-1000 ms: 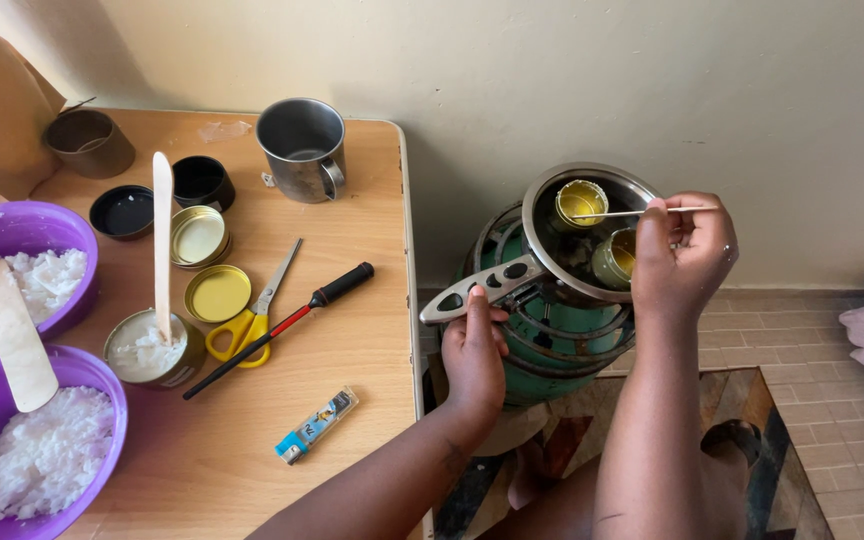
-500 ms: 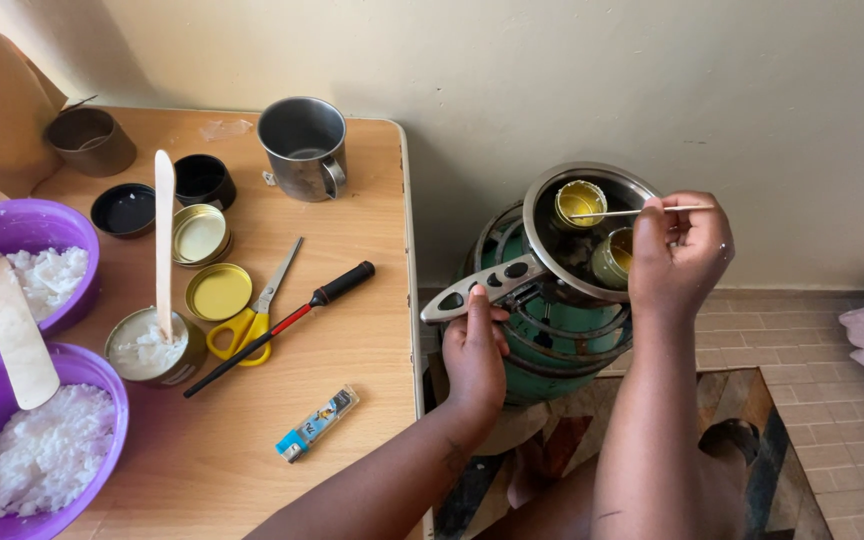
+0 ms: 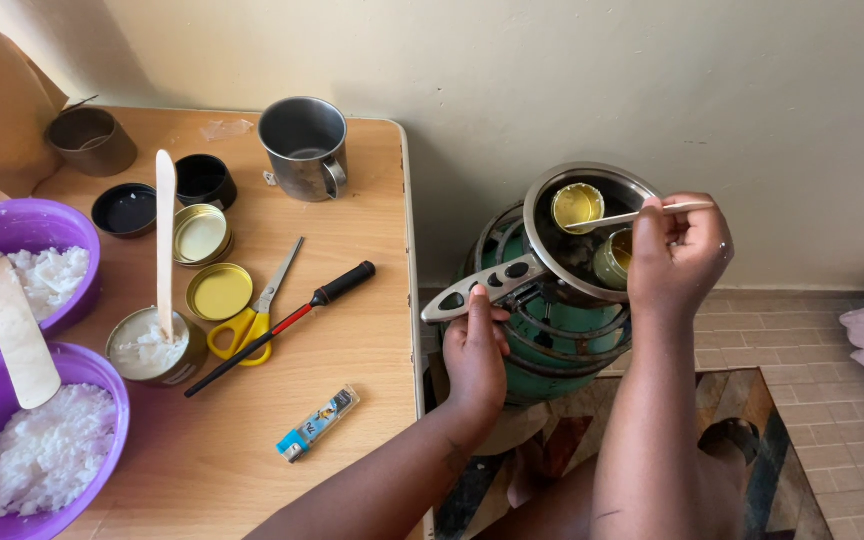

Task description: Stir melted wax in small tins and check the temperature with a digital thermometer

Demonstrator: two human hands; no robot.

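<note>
Our right hand point(image 3: 677, 262) pinches a thin wooden stick point(image 3: 620, 217) between closed fingers point(image 3: 652, 214); its far end dips into a small gold tin point(image 3: 577, 206) of yellow liquid at the far side of the steel pan point(image 3: 592, 180); a second tin point(image 3: 614, 256) sits just beside our right hand, partly hidden by it. Our left hand point(image 3: 474, 352) rests at the pan handle point(image 3: 480, 287), thumb touching its underside; we cannot tell whether the fingers close round it. The pan stands on a green gas burner point(image 3: 552, 345) on the floor, just off the worktop's point(image 3: 352, 400) right edge. On the worktop lie a lighter point(image 3: 317, 425) near the front right corner, a screwdriver point(image 3: 282, 327), yellow scissors point(image 3: 252, 320), and a steel mug point(image 3: 302, 145) at the far edge; purple bowls point(image 3: 22, 230) of white flakes sit at the left edge.
</note>
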